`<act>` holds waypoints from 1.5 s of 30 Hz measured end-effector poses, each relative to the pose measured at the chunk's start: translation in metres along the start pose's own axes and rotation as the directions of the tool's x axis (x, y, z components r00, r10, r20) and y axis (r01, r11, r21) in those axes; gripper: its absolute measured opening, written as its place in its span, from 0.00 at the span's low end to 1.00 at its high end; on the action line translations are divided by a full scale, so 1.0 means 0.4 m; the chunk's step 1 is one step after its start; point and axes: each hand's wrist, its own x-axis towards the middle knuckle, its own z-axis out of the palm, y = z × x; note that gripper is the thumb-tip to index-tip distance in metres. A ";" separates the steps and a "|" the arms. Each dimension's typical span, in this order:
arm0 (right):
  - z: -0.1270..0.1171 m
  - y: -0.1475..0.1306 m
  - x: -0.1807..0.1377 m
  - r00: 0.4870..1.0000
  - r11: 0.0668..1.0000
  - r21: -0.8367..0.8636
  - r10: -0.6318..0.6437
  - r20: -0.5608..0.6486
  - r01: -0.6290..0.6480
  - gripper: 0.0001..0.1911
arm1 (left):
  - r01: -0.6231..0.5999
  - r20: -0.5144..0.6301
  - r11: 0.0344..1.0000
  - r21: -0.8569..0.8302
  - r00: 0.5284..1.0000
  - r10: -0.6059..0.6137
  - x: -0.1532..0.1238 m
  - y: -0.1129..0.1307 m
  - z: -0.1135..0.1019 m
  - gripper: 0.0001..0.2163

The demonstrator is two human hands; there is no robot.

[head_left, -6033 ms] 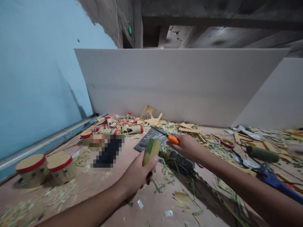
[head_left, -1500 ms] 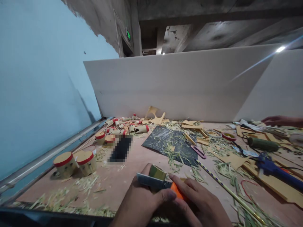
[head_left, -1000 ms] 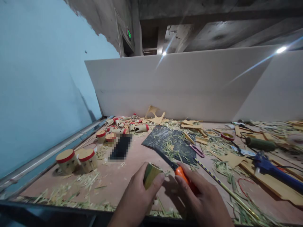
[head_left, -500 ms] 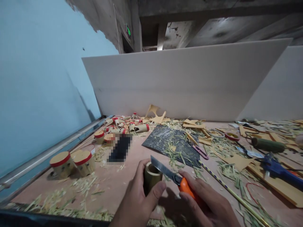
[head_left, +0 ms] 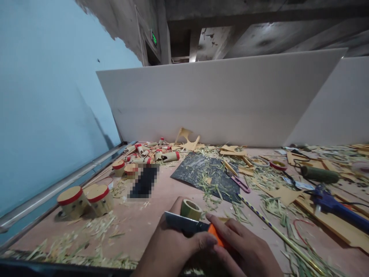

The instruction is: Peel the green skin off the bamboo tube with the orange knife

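Note:
My left hand (head_left: pixel 175 242) is wrapped round a short green bamboo tube (head_left: pixel 190 209), whose pale cut rim and hollow end face up and to the right. In my right hand (head_left: pixel 239 242) is an orange-handled utility knife (head_left: pixel 187 225). Its wide blade points left and lies across the near side of the tube, over my left hand. My left thumb rests by the knife's handle, close to my right fingers. The lower part of the tube is hidden behind the blade and my hands.
Bamboo drums with red rims (head_left: pixel 99 198) stand at the left. A black sheet (head_left: pixel 206 177) strewn with shavings lies ahead, a purple cutter (head_left: pixel 241 184) at its right edge. A patterned rod (head_left: pixel 276 231), a blue glue gun (head_left: pixel 337 206) and a green bamboo piece (head_left: pixel 319 174) lie at the right.
The bamboo tube has tipped from nearly upright toward the right. The knife has moved left and down, from over the tube's opening to its near side, and my hands have come closer together.

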 end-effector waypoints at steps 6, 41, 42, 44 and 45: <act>0.001 -0.021 0.013 0.962 0.979 -0.040 0.188 -0.199 -0.200 0.23 | 0.027 -0.177 1.000 -0.001 0.984 -0.026 0.013 -0.027 0.014 0.21; -0.007 -0.031 0.020 0.943 0.965 0.075 0.263 -0.202 -0.253 0.22 | 0.023 0.033 0.891 -0.453 0.999 -0.009 0.010 -0.043 -0.018 0.39; -0.006 -0.031 0.020 0.945 0.967 0.070 0.255 -0.204 -0.246 0.22 | 0.057 0.050 0.881 -0.469 0.998 -0.037 0.010 -0.044 -0.015 0.42; -0.003 -0.029 0.019 0.956 0.974 0.066 0.225 -0.189 -0.217 0.23 | 0.106 0.081 0.866 -0.489 0.994 -0.076 0.010 -0.045 -0.006 0.42; -0.002 -0.026 0.018 0.963 0.978 0.067 0.207 -0.174 -0.199 0.23 | 0.115 0.091 0.866 -0.486 0.993 -0.080 0.011 -0.045 -0.003 0.42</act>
